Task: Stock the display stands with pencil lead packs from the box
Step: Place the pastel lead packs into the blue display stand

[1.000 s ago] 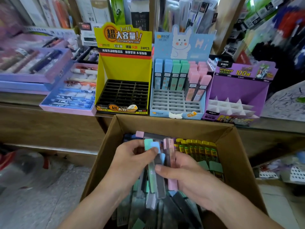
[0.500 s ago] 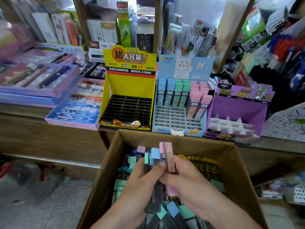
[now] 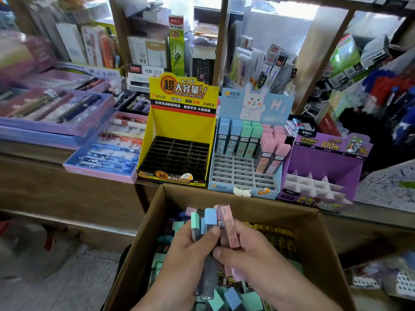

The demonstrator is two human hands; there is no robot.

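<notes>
Above the cardboard box (image 3: pixel 258 209), the left hand (image 3: pixel 190 250) has its grip curled round a bundle of green- and blue-capped lead packs (image 3: pixel 210 217). The right hand (image 3: pixel 249 254) pinches a pink pack (image 3: pixel 226 225) beside them. Just beyond the box stand the yellow stand (image 3: pixel 179 158), the part-filled blue stand (image 3: pixel 244 176) and the purple stand (image 3: pixel 323 162).

The box (image 3: pixel 269 216) is plain brown cardboard, matt. The lead packs (image 3: pixel 226 225) held over it are smooth plastic, pastel caps on what may be clear bodies. Behind the box, the yellow stand (image 3: pixel 182 126) is printed card around a black plastic tray (image 3: pixel 177 158), on a bench (image 3: pixel 67 187) of dull brown wood.
</notes>
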